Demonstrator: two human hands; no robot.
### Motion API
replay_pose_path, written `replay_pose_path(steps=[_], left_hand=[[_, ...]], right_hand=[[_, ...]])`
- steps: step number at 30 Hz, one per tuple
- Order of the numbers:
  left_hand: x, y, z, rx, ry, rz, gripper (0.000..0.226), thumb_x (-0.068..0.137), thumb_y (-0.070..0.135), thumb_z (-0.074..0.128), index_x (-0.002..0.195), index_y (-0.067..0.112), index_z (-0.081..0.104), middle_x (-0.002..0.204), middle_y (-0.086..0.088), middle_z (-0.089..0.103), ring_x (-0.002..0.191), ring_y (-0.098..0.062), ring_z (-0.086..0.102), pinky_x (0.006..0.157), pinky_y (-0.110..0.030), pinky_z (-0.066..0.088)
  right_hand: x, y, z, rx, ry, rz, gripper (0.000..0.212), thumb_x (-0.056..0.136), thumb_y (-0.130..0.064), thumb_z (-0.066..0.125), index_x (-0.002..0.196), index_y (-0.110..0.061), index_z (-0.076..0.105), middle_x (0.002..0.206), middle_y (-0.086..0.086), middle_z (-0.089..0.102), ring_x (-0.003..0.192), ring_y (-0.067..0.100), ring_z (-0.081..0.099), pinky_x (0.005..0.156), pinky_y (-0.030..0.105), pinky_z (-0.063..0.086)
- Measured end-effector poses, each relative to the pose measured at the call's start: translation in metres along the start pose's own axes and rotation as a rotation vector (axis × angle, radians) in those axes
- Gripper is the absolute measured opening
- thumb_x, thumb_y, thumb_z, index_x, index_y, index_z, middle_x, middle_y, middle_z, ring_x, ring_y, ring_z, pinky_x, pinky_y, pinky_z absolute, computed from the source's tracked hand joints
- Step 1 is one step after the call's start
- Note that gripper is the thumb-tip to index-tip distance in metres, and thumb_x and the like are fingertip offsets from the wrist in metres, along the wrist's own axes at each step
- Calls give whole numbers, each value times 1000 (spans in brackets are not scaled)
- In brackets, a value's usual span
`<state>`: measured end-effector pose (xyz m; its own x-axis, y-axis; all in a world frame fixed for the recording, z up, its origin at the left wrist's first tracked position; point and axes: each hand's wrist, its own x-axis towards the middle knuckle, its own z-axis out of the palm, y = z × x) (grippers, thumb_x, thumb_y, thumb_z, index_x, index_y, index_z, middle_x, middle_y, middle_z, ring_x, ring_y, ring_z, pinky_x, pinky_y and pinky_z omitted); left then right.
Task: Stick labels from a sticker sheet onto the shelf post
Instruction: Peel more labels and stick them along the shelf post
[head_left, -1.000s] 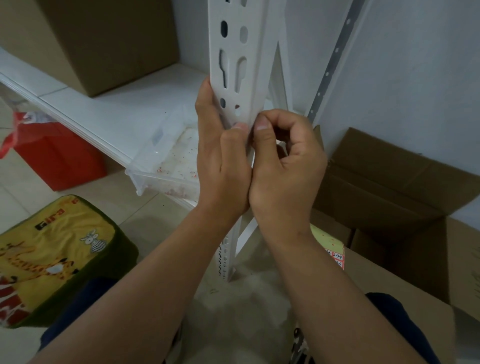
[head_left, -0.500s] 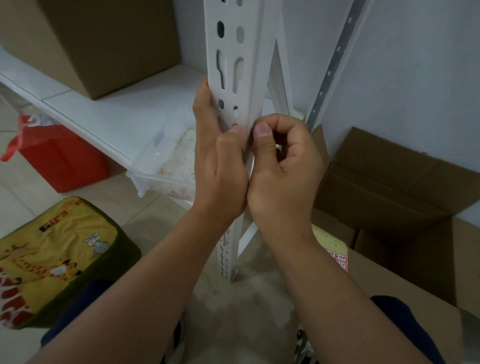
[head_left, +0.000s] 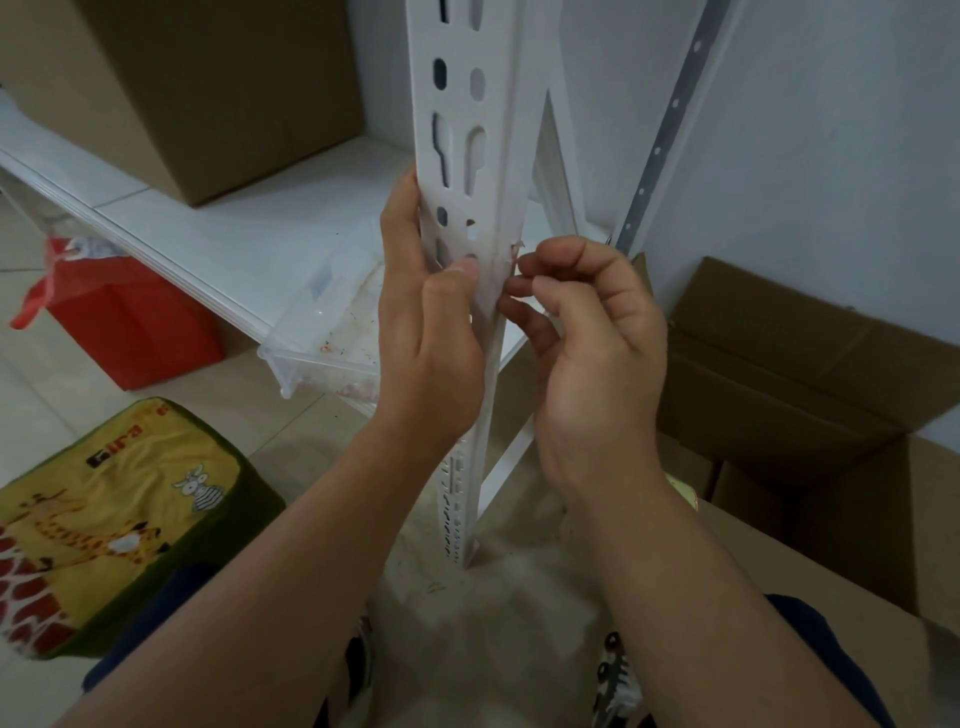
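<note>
While the yellow cushion (head_left: 104, 499) at far left shows a giraffe and zebra print and a dark tag whose letters are too blurred to read, the work sits at the white shelf post (head_left: 467, 156). The left hand (head_left: 431, 322) grips the post, thumb pressing a pale label (head_left: 493, 275) against its corner edge. The right hand (head_left: 587, 332) hangs just beside it, fingers curled, seemingly grasping nothing. Judging by this, sticking is under way; next comes smoothing the label's loose edge flat. No sticker sheet is identifiable.
</note>
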<state>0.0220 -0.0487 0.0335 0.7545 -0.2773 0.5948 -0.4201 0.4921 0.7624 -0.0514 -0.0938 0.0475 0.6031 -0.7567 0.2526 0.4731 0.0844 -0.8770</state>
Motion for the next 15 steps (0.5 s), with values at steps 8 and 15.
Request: replay_pose_path(steps=[8,15], left_hand=[[-3,-4,-2,101,-65,-13,55,86,-1,30,140,-10,26,118,-13,48,95,2,54,79,-14,46],[-4,-3,-1,135,-77,2,53,87,-6,29,139,-14,25,113,0,47,95,9,53,79,-10,45]], right_hand=[[4,0,-1,-399,22,-123,11,93,-10,61,102,-14,64,95,-2,68,91,15,67,83,37,58],[12,3,0,-657,-27,-305,7,97,-16,55,98,-13,61,91,0,64,84,13,63,76,30,56]])
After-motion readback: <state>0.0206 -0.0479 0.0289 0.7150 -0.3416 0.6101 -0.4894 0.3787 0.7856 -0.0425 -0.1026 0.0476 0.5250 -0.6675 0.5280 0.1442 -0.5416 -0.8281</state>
